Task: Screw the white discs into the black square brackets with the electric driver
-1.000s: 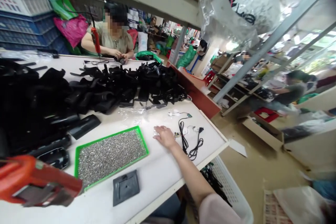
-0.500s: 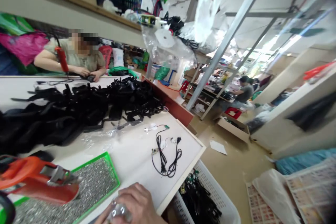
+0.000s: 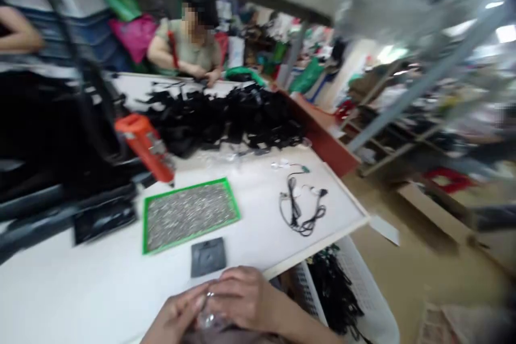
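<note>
At the near edge of the table, my left hand [image 3: 175, 314] and my right hand [image 3: 244, 301] come together around a small shiny, see-through piece [image 3: 209, 320]. Both hands have closed fingers on it; blur and the fingers hide its exact kind. Just beyond my fingertips lies a dark grey square plate [image 3: 208, 257] flat on the table. Behind that sits a green-rimmed tray [image 3: 233, 199] full of tiny silvery metal pieces [image 3: 189, 212]. An orange power screwdriver [image 3: 147, 148] hangs tip-down by the tray's far left corner.
Black cords with plugs [image 3: 302, 217] lie on the white table [image 3: 258, 236] to the right. Dark straps and parts [image 3: 226, 118] are heaped farther back. A white basket [image 3: 363, 274] of black cords stands below the right edge. A co-worker [image 3: 191, 45] sits across.
The view has swung left and down, so the table appears farther right. My left hand now shows beside the right at the shiny piece. The dark square plate has come into view.
</note>
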Tool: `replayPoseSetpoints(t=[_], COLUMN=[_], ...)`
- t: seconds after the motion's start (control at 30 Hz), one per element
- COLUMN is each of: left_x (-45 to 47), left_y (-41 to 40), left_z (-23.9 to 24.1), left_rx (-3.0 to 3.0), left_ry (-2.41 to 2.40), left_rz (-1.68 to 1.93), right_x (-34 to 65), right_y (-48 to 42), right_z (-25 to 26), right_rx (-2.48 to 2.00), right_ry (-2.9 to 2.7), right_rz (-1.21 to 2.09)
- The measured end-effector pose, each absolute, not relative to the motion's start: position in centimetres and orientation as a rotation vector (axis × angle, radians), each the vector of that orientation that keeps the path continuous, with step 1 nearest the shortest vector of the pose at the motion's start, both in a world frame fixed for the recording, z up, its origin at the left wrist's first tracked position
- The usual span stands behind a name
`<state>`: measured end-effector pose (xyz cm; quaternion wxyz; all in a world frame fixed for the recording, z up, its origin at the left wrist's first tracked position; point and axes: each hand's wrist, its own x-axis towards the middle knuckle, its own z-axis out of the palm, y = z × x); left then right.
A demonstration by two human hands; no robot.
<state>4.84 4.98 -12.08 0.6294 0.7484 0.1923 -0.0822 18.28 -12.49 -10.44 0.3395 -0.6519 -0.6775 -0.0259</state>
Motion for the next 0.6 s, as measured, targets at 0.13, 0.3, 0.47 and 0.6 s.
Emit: replayPoseSetpoints(t=[0.13, 0.3, 0.47, 0.6], left_x=[3.2, 5.6, 7.4, 6.8], left_y=[5.8, 7.3, 7.1, 7.3], left_z=[-11.0, -12.7, -14.4, -14.4], left_rx=[1.909, 2.425, 2.542, 2.553], left_ry=[0.67, 0.45, 0.39, 0.423], left_rz=[-0.018, 0.246, 0.24, 0.228], right_x=[18.4, 19.7, 19.7, 17.3], right_y=[-11.4, -9.0, -8.4, -8.7], right_z=[-11.5, -12.9, -13.4, -14.1], right_rx=[-1.73, -2.034, -2.151, -2.268], right_ry=[-1.63, -1.663, -1.813, -1.731], right_rz=[0.046, -0.252, -0.327, -0.22])
